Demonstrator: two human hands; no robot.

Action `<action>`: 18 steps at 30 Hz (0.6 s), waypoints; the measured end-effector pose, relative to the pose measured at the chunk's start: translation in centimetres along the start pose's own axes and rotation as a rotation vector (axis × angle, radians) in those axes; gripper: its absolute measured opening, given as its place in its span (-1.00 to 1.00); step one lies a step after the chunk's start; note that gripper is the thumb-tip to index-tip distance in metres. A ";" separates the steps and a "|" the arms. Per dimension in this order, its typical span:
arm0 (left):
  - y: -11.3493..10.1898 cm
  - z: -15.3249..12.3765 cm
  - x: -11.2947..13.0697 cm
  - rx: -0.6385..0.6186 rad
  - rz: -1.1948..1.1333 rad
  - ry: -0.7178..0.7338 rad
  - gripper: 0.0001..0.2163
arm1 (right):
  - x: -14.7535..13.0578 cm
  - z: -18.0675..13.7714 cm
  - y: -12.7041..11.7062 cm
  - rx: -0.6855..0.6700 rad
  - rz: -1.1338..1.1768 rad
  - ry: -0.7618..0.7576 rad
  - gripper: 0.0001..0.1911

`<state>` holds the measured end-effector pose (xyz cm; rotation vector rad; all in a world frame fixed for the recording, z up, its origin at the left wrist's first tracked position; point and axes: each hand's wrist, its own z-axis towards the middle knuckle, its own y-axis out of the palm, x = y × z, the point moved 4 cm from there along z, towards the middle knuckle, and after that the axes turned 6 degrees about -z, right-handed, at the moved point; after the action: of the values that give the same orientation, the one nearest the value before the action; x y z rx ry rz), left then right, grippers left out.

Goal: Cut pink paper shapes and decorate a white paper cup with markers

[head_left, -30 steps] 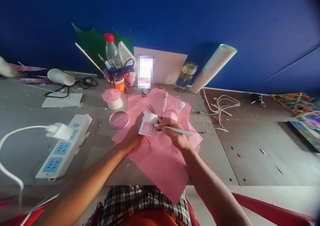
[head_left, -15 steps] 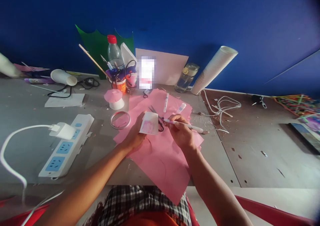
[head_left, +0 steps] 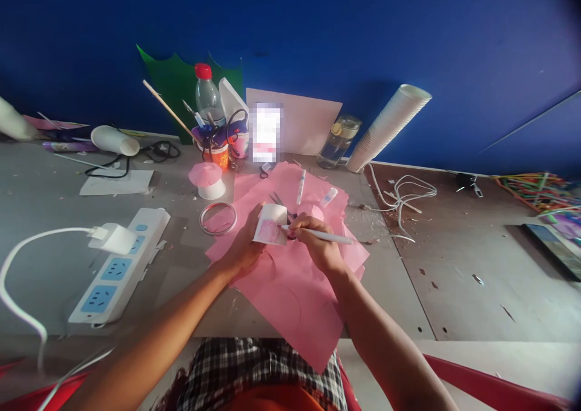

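A white paper cup point(head_left: 278, 212) with pink scribbles on its side is gripped by my left hand point(head_left: 249, 240). My right hand point(head_left: 318, 243) is closed around a white marker pen point(head_left: 336, 238), its tip at the cup's pink-coloured side. Beneath both hands lie pink paper sheets point(head_left: 295, 302). Scissors point(head_left: 276, 199) rest on the paper behind the cup, partly hidden by it and my right hand. A pen cap or short marker point(head_left: 328, 197) and another white marker point(head_left: 301, 186) lie farther back on the paper.
A roll of tape point(head_left: 218, 233) and a small cup with a pink paper top point(head_left: 211, 190) stand left of the paper. A power strip point(head_left: 120, 269) lies farther left. At the back are a lit phone point(head_left: 266, 131), a water bottle point(head_left: 338, 141) and stacked paper cups point(head_left: 388, 128).
My right hand has moved left with the marker, bringing its tip to the cup. My left hand and the cup stay in nearly the same place.
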<state>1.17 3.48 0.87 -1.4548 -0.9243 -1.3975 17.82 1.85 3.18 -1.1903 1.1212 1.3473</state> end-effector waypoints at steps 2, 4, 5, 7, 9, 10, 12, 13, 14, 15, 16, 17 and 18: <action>0.0 0.0 0.0 -0.006 -0.014 -0.004 -0.40 | -0.3 0.0 -0.1 0.018 -0.036 0.032 -0.91; 0.0 0.1 0.0 -0.008 -0.018 0.000 -0.41 | -0.5 0.0 -0.2 0.033 -0.042 0.042 -0.90; 0.0 0.1 -0.1 -0.012 -0.016 0.002 -0.42 | -0.6 0.0 -0.2 0.036 -0.040 0.038 -0.91; 0.1 0.2 -0.1 -0.021 -0.010 0.009 -0.42 | -0.5 0.0 -0.1 0.030 -0.023 0.019 -0.92; 0.1 0.1 -0.1 -0.023 -0.003 0.022 -0.41 | -0.4 0.0 0.0 0.015 -0.005 -0.002 -0.92; 0.1 0.1 0.0 -0.026 -0.002 0.028 -0.40 | -0.3 0.0 0.0 0.010 -0.005 -0.006 -0.92; 0.2 0.1 0.3 -0.034 -0.011 0.028 -0.42 | -0.2 0.0 0.0 0.014 -0.010 -0.005 -0.91; 0.2 0.1 0.4 -0.040 -0.018 0.024 -0.44 | -0.2 0.0 0.0 0.013 -0.008 -0.001 -0.91; 0.3 0.1 0.5 -0.040 -0.023 0.021 -0.46 | -0.2 0.0 0.0 0.009 0.001 0.001 -0.91; 0.3 0.1 0.6 -0.030 -0.025 0.019 -0.48 | -0.2 0.0 0.0 0.001 0.012 -0.001 -0.91; 0.2 0.1 0.7 -0.014 -0.025 0.018 -0.48 | -0.3 0.0 0.1 -0.004 0.022 -0.002 -0.91; 0.2 0.1 0.7 -0.002 -0.024 0.017 -0.48 | -0.3 0.0 0.1 -0.002 0.026 -0.001 -0.92; 0.2 0.1 0.7 0.002 -0.025 0.016 -0.49 | -0.2 0.0 0.0 0.007 0.026 0.002 -0.92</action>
<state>1.42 3.49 1.52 -1.4332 -0.9367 -1.4236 17.80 1.83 3.43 -1.1760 1.1456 1.3607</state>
